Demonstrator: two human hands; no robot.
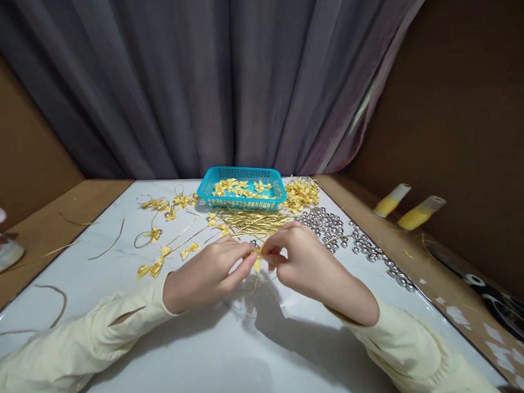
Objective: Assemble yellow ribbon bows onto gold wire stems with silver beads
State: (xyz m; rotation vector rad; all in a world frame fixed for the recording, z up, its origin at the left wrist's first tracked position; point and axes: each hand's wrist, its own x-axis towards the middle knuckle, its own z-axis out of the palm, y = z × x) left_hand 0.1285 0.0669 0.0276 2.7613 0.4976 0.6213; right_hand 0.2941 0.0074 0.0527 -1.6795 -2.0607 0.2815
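Note:
My left hand (208,272) and my right hand (306,258) meet over the middle of the white board (208,349). Between their fingertips they pinch one small yellow ribbon bow (258,261), with a thin gold wire hanging below it. Finished yellow bows (154,268) lie loose on the board to the left. Just beyond my fingers is a bundle of gold wires (254,221). A heap of small silver bells (326,222) sits to the right of my right hand.
A turquoise basket (245,204) with yellow bows stands at the far edge, more bows (303,193) heaped at its right. Two yellow tubes (404,207) and black scissors (487,285) lie on the brown surface at right. Grey curtain behind.

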